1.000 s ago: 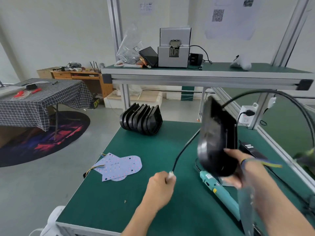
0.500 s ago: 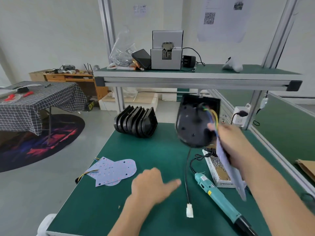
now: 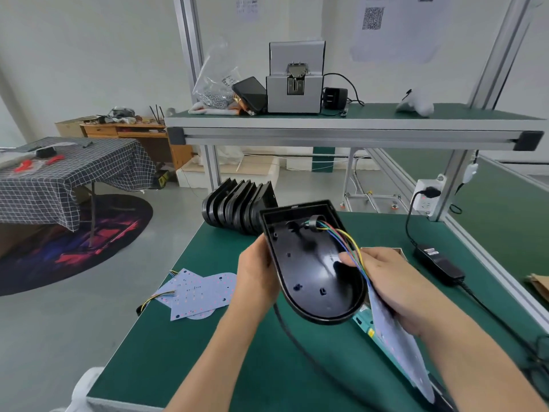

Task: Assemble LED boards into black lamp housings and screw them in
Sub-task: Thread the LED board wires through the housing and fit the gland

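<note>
1. Dead centre of the frame, a black lamp housing [image 3: 312, 269] is held up off the green surface [image 3: 184, 346], open side facing the camera, square end up and rounded end down.
2. The left hand [image 3: 257, 278] has its grip clenched on the housing's left edge, thumb side against the rim.
3. The right hand [image 3: 392, 283] is grasping an LED board [image 3: 398, 352], a pale blue sheet that hangs down toward the lower right of the frame, and its fingertips [image 3: 346, 258] reach over the housing's right rim into the shell.
4. Coloured wires [image 3: 344, 242] (red, green, blue, yellow) run from a black grommet near the housing's top end down across the right hand to the board.
5. A black cable [image 3: 294, 334] drops from under the housing toward the bottom of the frame.
6. Left of centre, more LED boards [image 3: 202, 295] lie flat in a loose pile on the surface, wire tails poking out on their left.
7. Behind the held housing, a row of empty black housings [image 3: 234, 209] stands on edge at the far end of the surface.
8. A teal electric screwdriver [image 3: 367, 322] lies just below the housing, mostly hidden by the board and the right hand.
9. Upper centre, a grey screw feeder box [image 3: 294, 93] sits on the shelf [image 3: 350, 126].
</note>
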The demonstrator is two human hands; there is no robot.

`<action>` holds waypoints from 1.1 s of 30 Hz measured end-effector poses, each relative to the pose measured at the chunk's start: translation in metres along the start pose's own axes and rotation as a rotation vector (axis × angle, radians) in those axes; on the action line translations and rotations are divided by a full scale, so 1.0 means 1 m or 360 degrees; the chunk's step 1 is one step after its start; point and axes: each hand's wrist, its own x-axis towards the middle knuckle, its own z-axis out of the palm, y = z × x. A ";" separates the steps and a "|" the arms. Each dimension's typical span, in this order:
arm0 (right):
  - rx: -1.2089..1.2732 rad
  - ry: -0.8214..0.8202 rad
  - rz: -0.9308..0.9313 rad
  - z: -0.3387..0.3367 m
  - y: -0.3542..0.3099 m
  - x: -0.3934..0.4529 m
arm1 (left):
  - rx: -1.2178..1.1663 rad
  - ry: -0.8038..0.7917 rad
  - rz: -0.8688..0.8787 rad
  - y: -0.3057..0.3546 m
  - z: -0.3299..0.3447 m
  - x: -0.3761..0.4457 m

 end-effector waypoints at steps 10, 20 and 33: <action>0.0198 -0.0406 0.0555 0.027 0.055 -0.015 | -0.1440 -0.0295 -0.1090 -0.020 -0.003 -0.035; 0.0081 -0.0386 0.0583 0.032 0.055 0.007 | -0.0615 -0.0215 -0.1074 -0.040 0.007 -0.039; -0.0381 0.0003 0.0074 0.035 0.068 0.016 | -0.1321 -0.0361 -0.1225 -0.049 0.007 -0.039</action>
